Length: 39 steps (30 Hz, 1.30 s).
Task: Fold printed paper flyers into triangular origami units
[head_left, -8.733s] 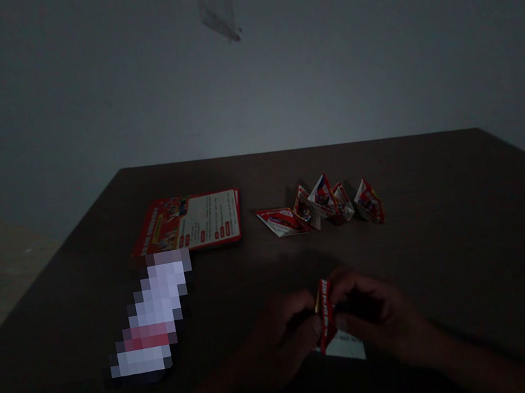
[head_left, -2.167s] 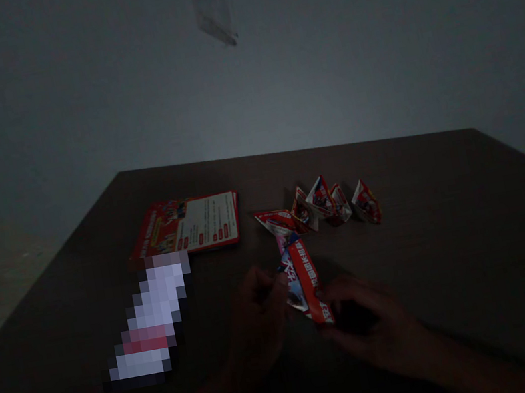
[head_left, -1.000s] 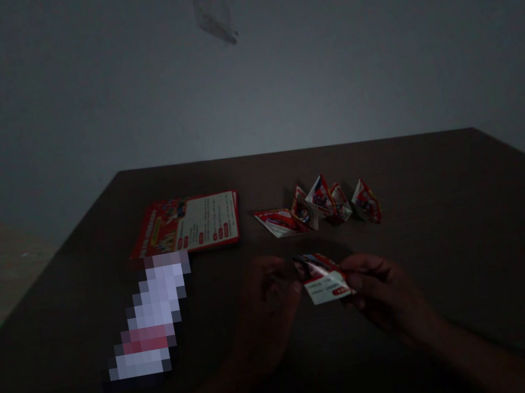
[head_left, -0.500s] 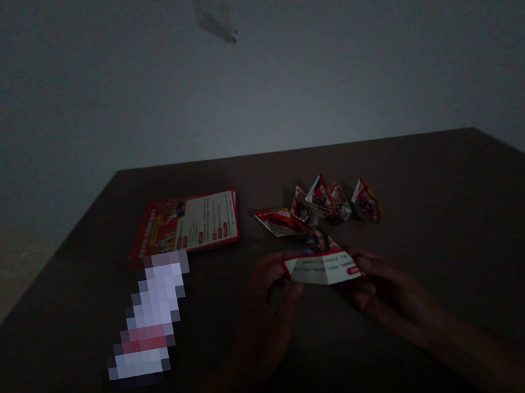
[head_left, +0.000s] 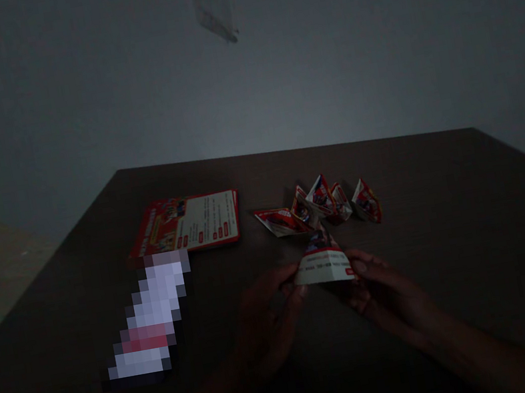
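A folded printed paper [head_left: 326, 266], white with a red band and a picture on its peaked top, is held up over the table between both hands. My left hand [head_left: 271, 317] pinches its left corner between thumb and fingers. On the opposite side my right hand [head_left: 385, 290] grips the right edge, thumb uppermost and fingers curled beneath. Just beyond it lie several folded paper pieces [head_left: 321, 198] in red and white, most bunched together. One more folded piece [head_left: 366, 201] sits slightly apart on the right.
A stack of red and white printed sheets [head_left: 210, 219] lies on the dark table [head_left: 435, 193] at the left. Nearer me is a pixelated, blurred-out oblong object [head_left: 146, 318]. A clear plastic bag [head_left: 214, 5] hangs on the wall behind.
The paper's left end has been drawn inward and its front now looks narrower and more peaked. My left fingers have closed onto its corner; the right hand has barely shifted.
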### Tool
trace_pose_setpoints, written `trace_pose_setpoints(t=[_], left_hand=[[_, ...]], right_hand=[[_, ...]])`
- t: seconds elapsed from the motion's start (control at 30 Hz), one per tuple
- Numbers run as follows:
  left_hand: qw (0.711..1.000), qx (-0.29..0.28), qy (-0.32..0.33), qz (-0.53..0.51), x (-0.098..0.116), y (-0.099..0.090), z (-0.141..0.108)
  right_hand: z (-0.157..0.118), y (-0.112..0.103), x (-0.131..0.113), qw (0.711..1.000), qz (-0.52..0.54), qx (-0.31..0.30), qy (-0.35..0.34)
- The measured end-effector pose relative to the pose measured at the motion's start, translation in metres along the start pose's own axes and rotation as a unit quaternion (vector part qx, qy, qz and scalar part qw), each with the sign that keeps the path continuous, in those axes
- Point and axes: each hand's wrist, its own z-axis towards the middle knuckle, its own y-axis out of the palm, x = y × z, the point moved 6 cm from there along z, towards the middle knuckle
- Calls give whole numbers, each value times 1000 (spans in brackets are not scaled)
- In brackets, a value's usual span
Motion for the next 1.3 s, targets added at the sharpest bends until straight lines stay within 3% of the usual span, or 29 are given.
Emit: trace_pose_setpoints(t=[0.13,0.33,0.53,0.77,0.97,1.07,1.17,1.3], left_hand=[[999,-44,29,-10,4,4,-1],[996,-56,65,15,9,6,-1],[995,-85,56,20,13,9,2],[992,-91,73,47,4,15,-6],[985,-147,81,43,7,19,-8],[987,-136,61,55,4,17,-8],[990,-131,1,45,-7,14,-10],[983,-167,-71,-7,-13,17,-10]], right_hand=[[0,-1,0,1000,-17,2,-2],[-3,3,4,998,-57,-29,-30],[-6,14,8,979,-177,-75,-74],[-8,18,9,965,-236,-76,-90],[-11,16,13,952,-290,-57,-82],[-11,12,13,938,-335,-32,-83],[-12,10,7,928,-355,-6,-113],[-12,11,-2,932,-325,10,-157]])
